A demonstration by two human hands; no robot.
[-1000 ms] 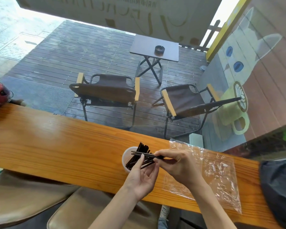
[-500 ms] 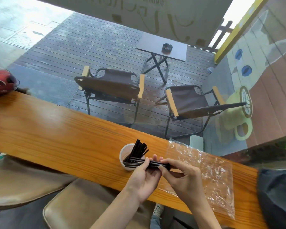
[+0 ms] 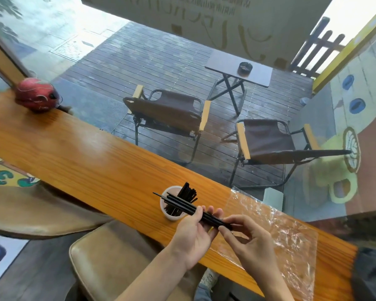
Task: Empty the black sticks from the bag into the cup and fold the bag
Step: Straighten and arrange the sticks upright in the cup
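Observation:
A small white cup (image 3: 165,210) stands on the wooden counter (image 3: 91,161) with several black sticks (image 3: 188,194) leaning upright in it. My left hand (image 3: 193,233) cradles a bundle of black sticks (image 3: 178,203) that lies sideways over the cup's rim, tips pointing left. My right hand (image 3: 245,240) pinches the bundle's right end. The clear plastic bag (image 3: 291,240) lies flat and open on the counter to the right of both hands, apparently empty.
A red round object (image 3: 36,96) sits at the counter's far left end. A dark cloth item (image 3: 371,276) rests at the right edge. Tan stools (image 3: 109,263) are below the counter. Behind the glass are folding chairs and a small table.
Both hands have stayed at the cup while gathering the loose sticks into a tighter bundle; the bundle now lies slanted across the left palm. The camera has tilted and shifted.

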